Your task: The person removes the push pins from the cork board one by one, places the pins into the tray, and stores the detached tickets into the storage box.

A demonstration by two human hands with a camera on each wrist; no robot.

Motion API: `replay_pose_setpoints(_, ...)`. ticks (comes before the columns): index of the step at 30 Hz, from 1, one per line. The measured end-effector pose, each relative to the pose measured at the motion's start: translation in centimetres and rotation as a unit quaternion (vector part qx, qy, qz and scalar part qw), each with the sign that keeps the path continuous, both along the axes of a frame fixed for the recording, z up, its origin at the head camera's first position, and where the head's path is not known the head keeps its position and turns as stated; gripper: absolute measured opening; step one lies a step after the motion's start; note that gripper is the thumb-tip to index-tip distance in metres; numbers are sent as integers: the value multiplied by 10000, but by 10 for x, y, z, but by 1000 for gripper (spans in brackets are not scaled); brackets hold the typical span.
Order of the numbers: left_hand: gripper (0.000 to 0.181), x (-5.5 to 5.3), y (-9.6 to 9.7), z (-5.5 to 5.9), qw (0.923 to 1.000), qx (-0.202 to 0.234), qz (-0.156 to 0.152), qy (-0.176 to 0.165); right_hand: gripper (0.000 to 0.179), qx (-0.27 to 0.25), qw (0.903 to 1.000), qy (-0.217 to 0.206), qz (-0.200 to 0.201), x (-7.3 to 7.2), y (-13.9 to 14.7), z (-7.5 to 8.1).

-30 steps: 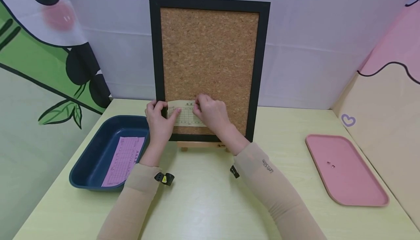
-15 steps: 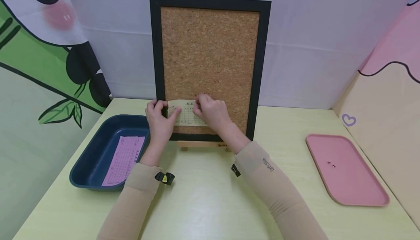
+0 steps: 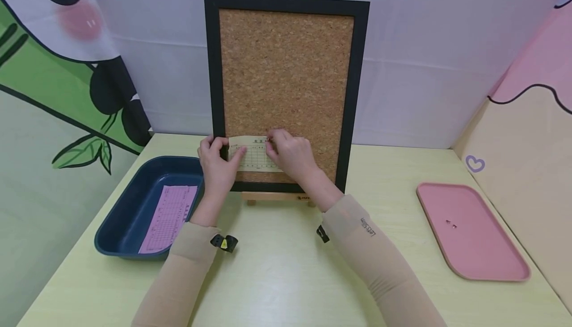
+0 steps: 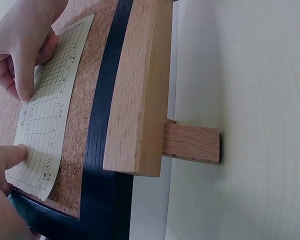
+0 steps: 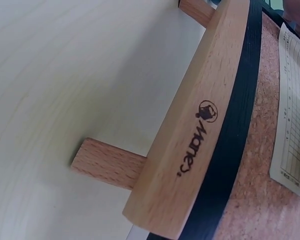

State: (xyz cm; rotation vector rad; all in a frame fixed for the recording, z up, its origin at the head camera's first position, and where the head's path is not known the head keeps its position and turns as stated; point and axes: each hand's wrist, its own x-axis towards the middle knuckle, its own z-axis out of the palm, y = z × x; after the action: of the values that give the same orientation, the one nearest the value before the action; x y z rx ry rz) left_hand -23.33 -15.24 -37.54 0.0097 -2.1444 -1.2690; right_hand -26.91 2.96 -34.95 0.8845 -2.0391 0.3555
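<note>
A framed cork board (image 3: 286, 69) stands upright with a pale yellow printed slip (image 3: 256, 156) flat against its lower left. My left hand (image 3: 219, 163) grips the board's left edge, its thumb (image 4: 14, 156) pressing on the slip's left part. Curled fingers of that hand wrap over the black frame. At the slip's upper edge my right hand (image 3: 291, 154) pinches a tiny dark pin (image 3: 269, 140) between thumb and index finger, mostly hidden by the fingertips. The right hand also covers the slip's right part.
A wooden stand (image 5: 175, 150) supports the board on the table. Left of it, a dark blue basin (image 3: 120, 208) holds a pink printed sheet (image 3: 170, 218). On the right lies a pink tray (image 3: 482, 237) with two tiny metallic pieces (image 3: 451, 224).
My right hand has shifted slightly to the right, so the tiny dark pin now shows at its fingertips. My left hand and the slip stay in place.
</note>
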Motion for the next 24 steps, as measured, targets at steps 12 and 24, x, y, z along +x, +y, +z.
replay_pose_setpoints(12, 28, 1, -2, 0, 9998, 192, 4, 87, 8, 53, 9999, 117, 34, 0, 0, 0)
replay_pose_setpoints(24, 26, 1, -2, 2, 9996, 281, -21, -16, 9, 84, 9999, -146, -4, 0, 0, 3)
